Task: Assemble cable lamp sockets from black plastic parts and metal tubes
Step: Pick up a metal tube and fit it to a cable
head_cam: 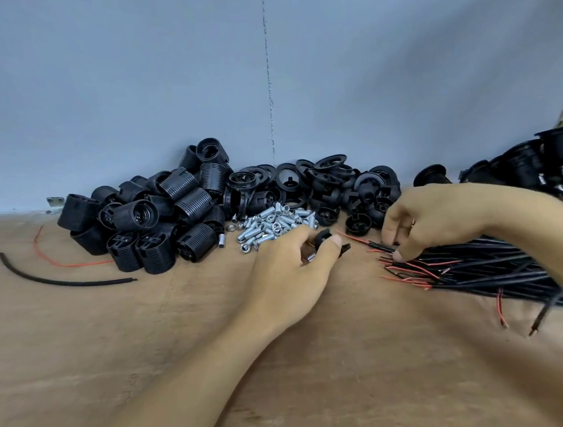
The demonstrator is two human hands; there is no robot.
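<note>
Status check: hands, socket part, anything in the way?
Left hand grips black socket cap with metal tube. Right hand touching cable bundle ends, grip unclear. Loose tube pile just beyond left hand; no blocker seen.

Head view: forward-down, near worktable (pixel 116 367), facing wall (pixel 124 90).

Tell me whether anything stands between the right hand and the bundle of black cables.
Nothing visible does. The right hand has its fingertips on the red and black wire ends of the black cable bundle.
</note>
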